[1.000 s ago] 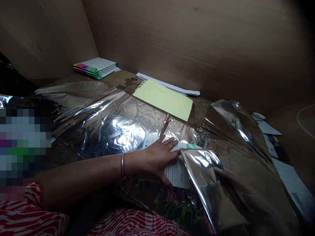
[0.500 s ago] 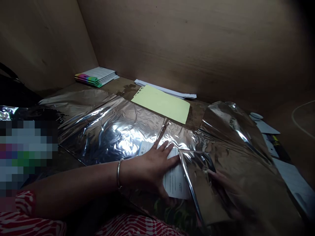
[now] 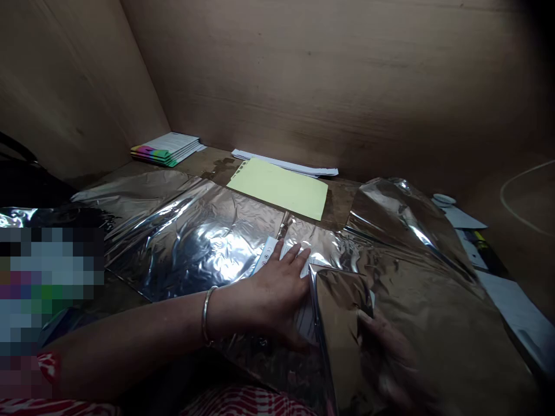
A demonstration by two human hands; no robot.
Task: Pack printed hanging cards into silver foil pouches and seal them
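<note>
While a crumpled silver foil sheet (image 3: 195,248) is spread across the wooden surface (image 3: 212,159), its near right part is folded up into a flap (image 3: 342,329), just beside a white printed leaflet (image 3: 271,258) lying on the foil at the middle. A pale yellow sheet (image 3: 277,188) is laid beyond it, at the far side. The left arm (image 3: 130,346) is stretched in from the left, a thin bangle (image 3: 204,315) at its wrist. The left hand (image 3: 277,294) is held open, fingers spread, flat on the leaflet. The right hand (image 3: 385,358) is seen against the flap (dim and blurred), so whether it grasps cannot be told.
</note>
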